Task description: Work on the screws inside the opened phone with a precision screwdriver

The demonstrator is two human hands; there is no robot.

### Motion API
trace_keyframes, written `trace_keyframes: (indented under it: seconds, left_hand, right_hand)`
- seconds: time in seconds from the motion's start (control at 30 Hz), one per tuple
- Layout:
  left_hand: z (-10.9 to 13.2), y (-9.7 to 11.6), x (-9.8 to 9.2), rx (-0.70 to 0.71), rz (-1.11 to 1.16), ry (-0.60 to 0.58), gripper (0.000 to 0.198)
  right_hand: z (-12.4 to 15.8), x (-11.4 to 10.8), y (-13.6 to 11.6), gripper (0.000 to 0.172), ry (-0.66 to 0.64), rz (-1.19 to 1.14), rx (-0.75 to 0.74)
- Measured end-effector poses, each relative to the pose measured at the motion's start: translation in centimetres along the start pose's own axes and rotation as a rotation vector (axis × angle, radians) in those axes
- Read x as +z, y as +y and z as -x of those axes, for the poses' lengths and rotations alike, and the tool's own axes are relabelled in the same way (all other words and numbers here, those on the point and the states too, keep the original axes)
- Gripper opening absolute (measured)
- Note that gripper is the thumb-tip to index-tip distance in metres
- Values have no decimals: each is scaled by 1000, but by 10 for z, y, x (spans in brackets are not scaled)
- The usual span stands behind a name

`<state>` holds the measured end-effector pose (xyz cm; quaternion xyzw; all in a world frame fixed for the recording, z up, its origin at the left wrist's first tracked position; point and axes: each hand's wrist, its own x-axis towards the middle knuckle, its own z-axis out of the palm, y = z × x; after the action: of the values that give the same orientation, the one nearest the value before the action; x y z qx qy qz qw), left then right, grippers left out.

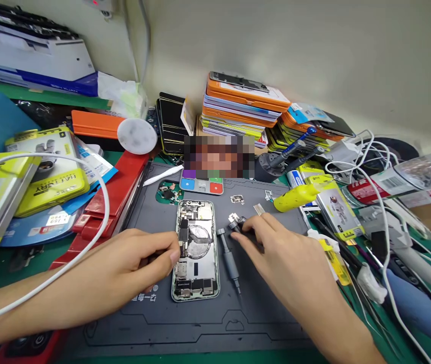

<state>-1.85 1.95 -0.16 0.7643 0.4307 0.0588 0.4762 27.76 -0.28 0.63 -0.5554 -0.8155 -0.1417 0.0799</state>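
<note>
Here, nearest the viewer, a dark mat (185,323) covers the surface between the forearms; a white cable (105,202) crosses the left one and is best given slack, lest it drag at the wrist.

The hands are apart. The left hand (141,259), its fingers curled, meets the left edge of an exposed phone (204,268), which lies flat between the hands with its inner parts uppermost. Whether the fingers pinch the frame or merely rest against it cannot be told. Light pressure on the rim, clear of the bare components, seems the sounder way of steadying it.

Just right of the phone, on the right hand's inner side, lies a grey screwdriver (230,258), its tip toward the viewer. The right hand (279,247) has thumb and forefinger about a dark tool (240,222), partly hidden; how firmly they close cannot be told. A straight lift would probably spare the small metal bracket (233,217) just past the fingertips.

Beyond the right hand, a second metal piece (237,199) and a yellow bottle (295,197) call for a low, careful elbow and wrist. Beyond the left hand lies a small circuit board (169,192); farthest, past both hands, rises a stack of boxes (244,103).
</note>
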Motion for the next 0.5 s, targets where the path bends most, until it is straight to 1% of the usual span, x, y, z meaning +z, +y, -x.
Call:
trace_keyframes:
  seconds: [0.07,0.13,0.2,0.3,0.4,0.5]
  left_hand:
    - [1,0,1,5,1,0,53]
    - [3,-1,1,4,2,1,52]
    - [4,-1,2,-4,3,-4,52]
    - [4,-2,1,-5,-4,-2,52]
    - [3,-1,0,14,8,-2,52]
    - [2,-1,0,38,25,-7,52]
  right_hand:
    - [-1,2,-1,40,-1,-37,-16]
    - [-2,2,-2,35,19,-82,-21]
    - [-4,1,-3,25,78,-131,-12]
    - [-5,1,-4,14,205,-214,-6]
    - [-4,3,-7,14,278,-283,-24]
    - [-2,5,-9,14,299,-333,-33]
